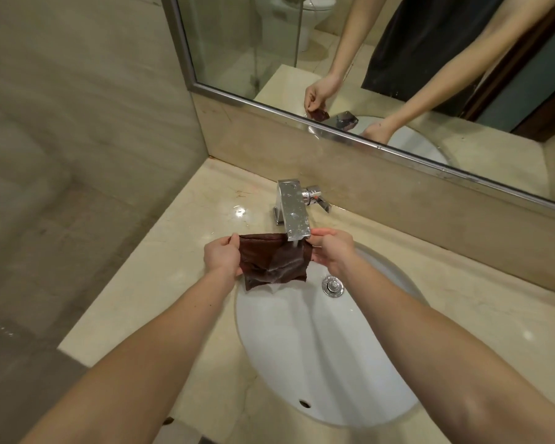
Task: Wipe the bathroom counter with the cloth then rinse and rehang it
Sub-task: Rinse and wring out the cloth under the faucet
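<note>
Left hand and right hand are each pinching a side edge of the brown cloth, fingers clenched on it, stretching it under the running chrome faucet. Cloth is hanging over the far rim of the white sink, clear of the drain plug; marble bench is lying open on both sides.

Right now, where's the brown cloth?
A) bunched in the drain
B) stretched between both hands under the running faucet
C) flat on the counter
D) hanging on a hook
B: the left hand and right hand hold the brown cloth spread under the faucet, water falling on it.
</note>
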